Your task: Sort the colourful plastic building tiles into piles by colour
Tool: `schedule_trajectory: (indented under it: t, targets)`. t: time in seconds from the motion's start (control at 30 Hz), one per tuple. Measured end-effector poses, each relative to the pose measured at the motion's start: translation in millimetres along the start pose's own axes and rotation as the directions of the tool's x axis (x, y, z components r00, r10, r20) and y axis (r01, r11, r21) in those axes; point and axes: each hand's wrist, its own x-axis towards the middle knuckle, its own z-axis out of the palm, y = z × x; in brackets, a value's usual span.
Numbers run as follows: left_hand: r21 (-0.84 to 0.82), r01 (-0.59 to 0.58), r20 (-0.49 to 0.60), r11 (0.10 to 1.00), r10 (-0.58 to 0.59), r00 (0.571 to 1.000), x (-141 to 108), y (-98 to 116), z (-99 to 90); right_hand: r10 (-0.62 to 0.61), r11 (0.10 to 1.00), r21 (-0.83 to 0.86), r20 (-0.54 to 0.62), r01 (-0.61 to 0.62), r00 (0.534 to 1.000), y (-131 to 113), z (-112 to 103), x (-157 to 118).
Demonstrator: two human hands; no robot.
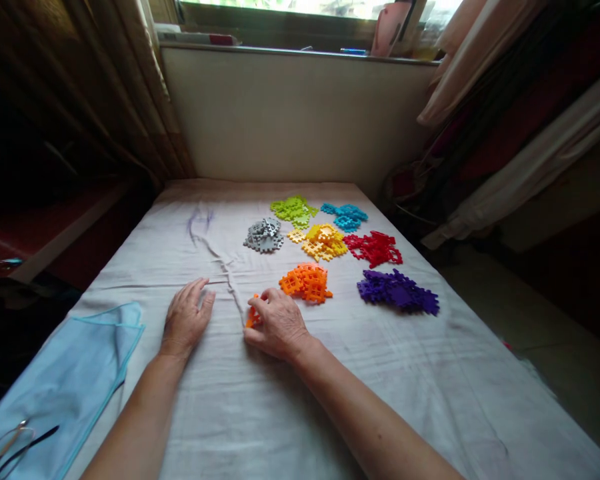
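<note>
My right hand (277, 325) pinches an orange interlocking plastic piece (253, 312) between thumb and fingers, just above or on the white cloth. Left of it, my left hand (187, 317) rests on the cloth with fingers stretched out, holding nothing. A pile of orange interlocking pieces (307, 283) lies just beyond my right hand. Further off are piles in grey (263, 236), yellow (325, 241), lime green (294, 210), blue (347, 217) and red (375, 249). A purple pile (397, 291) lies to the right.
A wrinkled white cloth (220, 413) covers the table or bed surface. At the left edge lies a light blue cloth (75, 367) with eyeglasses (25, 440) on it. Behind stands a pale wall (300, 120) below a window sill. Curtains (130, 87) hang left; garments (485, 60) hang right.
</note>
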Motion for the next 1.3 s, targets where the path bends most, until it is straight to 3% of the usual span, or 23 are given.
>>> schedule_trajectory:
  t: [0.13, 0.27, 0.4, 0.5, 0.6, 0.7, 0.77, 0.8, 0.83, 0.9, 0.97, 1.03, 1.13, 1.3]
  targets:
    - [0.066, -0.035, 0.047, 0.997, 0.032, 0.998, -6, -7, 1.4, 0.026, 0.997, 0.075, -0.182, -0.013, 0.983, 26, -14, -7]
    - [0.107, -0.038, 0.065, 0.994, 0.031, 0.997, -8, -7, 1.4, 0.098, 0.995, 0.020, -0.380, -0.097, 0.920, 61, -30, -12]
    - [0.121, -0.031, 0.060, 0.992, 0.024, 0.998, -8, -6, 1.9, 0.132, 0.984, -0.060, -0.382, -0.167, 0.915, 83, -32, -15]
    - [0.134, -0.040, 0.073, 0.990, 0.030, 0.997, -7, -5, 1.4, 0.099, 0.988, -0.070, -0.392, -0.137, 0.915, 96, -32, -18]
    - [0.147, -0.046, 0.075, 0.988, 0.035, 0.997, -7, -4, 0.3, 0.082, 0.994, -0.026, -0.490, -0.109, 0.868, 127, -45, -25]
    - [0.159, -0.052, 0.066, 0.986, 0.042, 0.997, -6, -3, 0.1, 0.263, 0.958, 0.075, -0.626, -0.278, 0.735, 182, -72, -45]
    - [0.162, -0.055, 0.064, 0.985, 0.045, 0.997, -6, -3, 0.7, 0.480, 0.835, 0.162, -0.681, -0.526, 0.553, 223, -90, -63]
    - [0.163, -0.054, 0.065, 0.985, 0.044, 0.997, -6, -3, 1.0, 0.588, 0.734, 0.212, -0.674, -0.646, 0.447, 240, -96, -73]
    - [0.164, -0.052, 0.067, 0.985, 0.041, 0.997, -6, -2, 1.4, 0.680, 0.636, 0.252, -0.631, -0.730, 0.374, 255, -101, -81]
    - [0.161, -0.048, 0.075, 0.986, 0.036, 0.997, -5, -1, 1.8, 0.782, 0.535, 0.283, -0.521, -0.796, 0.341, 272, -102, -92]
    - [0.155, -0.047, 0.080, 0.987, 0.035, 0.996, -5, 0, 1.7, 0.814, 0.524, 0.292, -0.448, -0.800, 0.369, 275, -96, -95]
    - [0.151, -0.040, 0.072, 0.988, 0.029, 0.997, -6, 2, 1.3, 0.793, 0.575, 0.296, -0.432, -0.763, 0.430, 267, -84, -90]
    - [0.152, -0.033, 0.065, 0.988, 0.023, 0.998, -7, 4, 1.0, 0.719, 0.681, 0.300, -0.448, -0.668, 0.532, 243, -65, -75]
    - [0.146, -0.022, 0.053, 0.989, 0.014, 0.999, -8, 5, 2.5, 0.580, 0.814, 0.318, -0.486, -0.485, 0.654, 196, -34, -41]
